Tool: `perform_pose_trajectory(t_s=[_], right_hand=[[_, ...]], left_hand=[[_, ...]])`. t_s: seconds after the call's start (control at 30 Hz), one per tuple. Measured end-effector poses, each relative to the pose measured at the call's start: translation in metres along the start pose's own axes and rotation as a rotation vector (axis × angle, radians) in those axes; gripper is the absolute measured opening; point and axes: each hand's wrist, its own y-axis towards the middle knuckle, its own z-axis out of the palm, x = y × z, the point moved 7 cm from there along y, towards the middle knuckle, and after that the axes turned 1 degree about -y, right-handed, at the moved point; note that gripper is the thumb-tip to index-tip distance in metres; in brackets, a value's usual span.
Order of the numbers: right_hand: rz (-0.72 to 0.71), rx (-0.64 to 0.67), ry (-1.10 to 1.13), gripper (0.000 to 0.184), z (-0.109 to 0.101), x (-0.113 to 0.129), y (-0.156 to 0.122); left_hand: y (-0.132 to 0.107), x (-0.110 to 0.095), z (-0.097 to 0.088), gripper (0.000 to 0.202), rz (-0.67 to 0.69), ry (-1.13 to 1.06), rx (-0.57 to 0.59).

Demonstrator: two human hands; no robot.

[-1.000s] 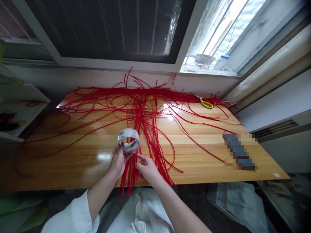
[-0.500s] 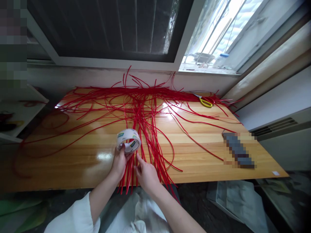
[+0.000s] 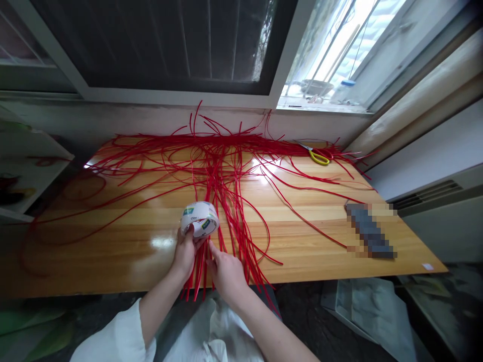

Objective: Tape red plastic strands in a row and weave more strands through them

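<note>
My left hand (image 3: 185,253) grips a roll of clear tape (image 3: 199,218) with a white and green label, held upright just above the wooden table (image 3: 113,241). My right hand (image 3: 226,271) is close beside it on the right, fingers pinched together on the near ends of a bundle of red cords (image 3: 222,191). What lies between those fingertips is too small to make out. The cords run from my hands across the table and fan out along the far edge under the window. Several near ends hang over the table's front edge.
Yellow-handled scissors (image 3: 317,157) lie at the far right among the cords. A dark flat object (image 3: 370,231), blurred out, rests near the right edge. A white shelf (image 3: 26,166) stands at the left. A window wall closes the far side.
My right hand has drawn in slightly toward the tape roll and the left hand. The tape roll has stayed in the left hand. The view has shifted a little.
</note>
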Motion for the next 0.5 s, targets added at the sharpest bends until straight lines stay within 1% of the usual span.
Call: perform_pose_trajectory(t_s=[0.27,0.5], right_hand=[[-0.015,0.033,-0.026,0.048,0.0005,0.0024,0.0006],[-0.048,0.015,0.000,0.050,-0.0031,0.0047,-0.0033]], left_hand=[[-0.0013,0.0032,-0.0002,0.022,-0.008,-0.011,0.010],[-0.0034,0.0009,0.0006,0.018,-0.023,-0.034,0.004]])
